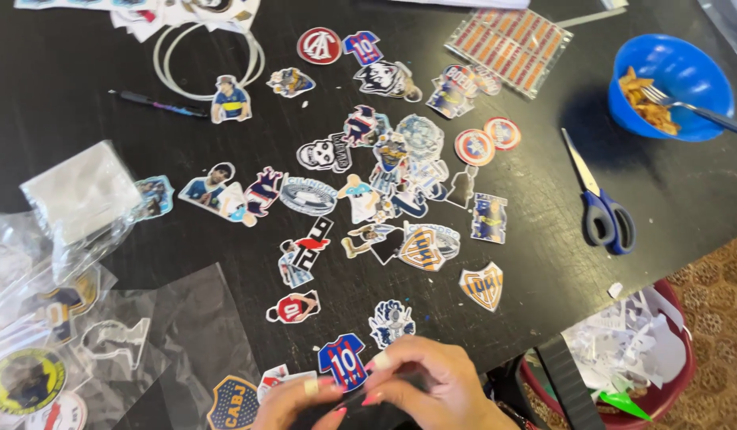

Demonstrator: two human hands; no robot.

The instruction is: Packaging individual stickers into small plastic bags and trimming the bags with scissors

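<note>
My left hand [293,402] and my right hand [428,382] meet at the table's near edge, fingers pinched together around something small and dark that I cannot make out. Just beyond the fingertips lies a blue-and-red striped jersey sticker [342,360]. A blue-and-yellow shield sticker [233,402] sits left of my left hand. Many cut-out stickers [384,175] are spread over the black table [90,80].
Blue-handled scissors [601,203] lie at the right. A blue bowl [679,68] with food and a fork stands far right. A red bin [659,402] of paper scraps sits below the table edge. Clear plastic sleeves [74,223] pile at left. A black pen [157,103] and white rings [209,60] lie far left.
</note>
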